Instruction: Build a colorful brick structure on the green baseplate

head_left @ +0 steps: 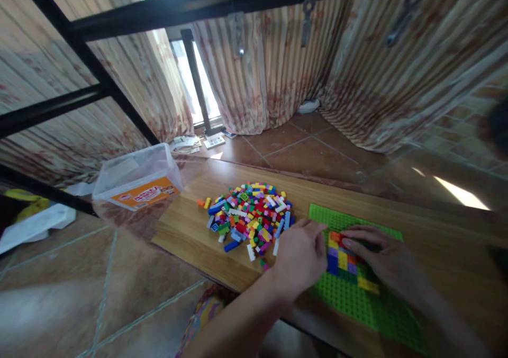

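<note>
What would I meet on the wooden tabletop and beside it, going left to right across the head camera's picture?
Clear plastic box → pile of loose colored bricks → left hand → right hand.

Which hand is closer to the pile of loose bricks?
Left. The left hand is beside the right edge of the pile; the right hand is farther off, at the bricks on the green baseplate.
</note>
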### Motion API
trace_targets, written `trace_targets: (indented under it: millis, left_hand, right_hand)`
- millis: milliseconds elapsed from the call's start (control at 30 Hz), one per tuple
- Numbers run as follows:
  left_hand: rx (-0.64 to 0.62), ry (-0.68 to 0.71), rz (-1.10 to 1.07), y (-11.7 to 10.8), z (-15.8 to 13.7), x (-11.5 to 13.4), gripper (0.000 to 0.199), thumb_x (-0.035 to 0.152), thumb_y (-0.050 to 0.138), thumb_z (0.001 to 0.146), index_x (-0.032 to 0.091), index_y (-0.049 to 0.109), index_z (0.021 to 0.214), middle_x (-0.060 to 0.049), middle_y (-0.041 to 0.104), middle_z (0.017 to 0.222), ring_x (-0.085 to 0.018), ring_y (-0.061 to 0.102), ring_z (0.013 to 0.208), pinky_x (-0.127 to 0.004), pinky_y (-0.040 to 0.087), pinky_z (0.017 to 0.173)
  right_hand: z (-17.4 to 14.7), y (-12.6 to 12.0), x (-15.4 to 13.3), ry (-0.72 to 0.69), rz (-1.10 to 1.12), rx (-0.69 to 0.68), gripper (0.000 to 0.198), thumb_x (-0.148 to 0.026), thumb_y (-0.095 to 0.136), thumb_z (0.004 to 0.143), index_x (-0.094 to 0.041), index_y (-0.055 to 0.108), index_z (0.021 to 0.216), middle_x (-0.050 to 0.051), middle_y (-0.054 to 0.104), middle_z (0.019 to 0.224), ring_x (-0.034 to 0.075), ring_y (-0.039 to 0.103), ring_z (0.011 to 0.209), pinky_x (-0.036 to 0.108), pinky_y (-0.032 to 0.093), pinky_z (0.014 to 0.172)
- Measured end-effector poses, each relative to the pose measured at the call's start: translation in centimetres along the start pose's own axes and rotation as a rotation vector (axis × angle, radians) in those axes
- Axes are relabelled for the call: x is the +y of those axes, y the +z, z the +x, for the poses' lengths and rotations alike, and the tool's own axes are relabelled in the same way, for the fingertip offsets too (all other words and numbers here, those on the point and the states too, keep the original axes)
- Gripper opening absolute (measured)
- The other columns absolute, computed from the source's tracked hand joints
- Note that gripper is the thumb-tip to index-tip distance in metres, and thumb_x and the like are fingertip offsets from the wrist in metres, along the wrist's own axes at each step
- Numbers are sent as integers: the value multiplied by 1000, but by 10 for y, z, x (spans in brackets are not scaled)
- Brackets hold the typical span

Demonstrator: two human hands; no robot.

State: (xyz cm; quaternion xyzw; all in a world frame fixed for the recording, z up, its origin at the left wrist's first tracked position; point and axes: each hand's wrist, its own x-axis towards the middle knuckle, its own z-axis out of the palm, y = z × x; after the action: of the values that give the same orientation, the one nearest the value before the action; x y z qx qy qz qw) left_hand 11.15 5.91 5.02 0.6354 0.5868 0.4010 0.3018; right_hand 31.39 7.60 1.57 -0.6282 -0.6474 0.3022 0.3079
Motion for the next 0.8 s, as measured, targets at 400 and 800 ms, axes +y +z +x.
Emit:
trace_targets:
  millis: [400,800]
  left_hand:
    - [229,-168,817,-105,56,-62,28,25,59,83,13,70,106,-16,69,101,-30,61,102,-40,47,90]
    - [211,-167,828,-104,62,-54,29,29,50,86,15,73,96,-14,74,91,-30,64,89,-39,46,78]
  right_hand:
    - [-1,0,1,25,7,-5,32,-56,68,73,-29,79,85,6,72,106,29,67,100,43,56,85]
    - [-2,3,-10,-27,-27,28,24,-48,66,77,-28,78,85,5,73,104,27,64,100,48,46,96]
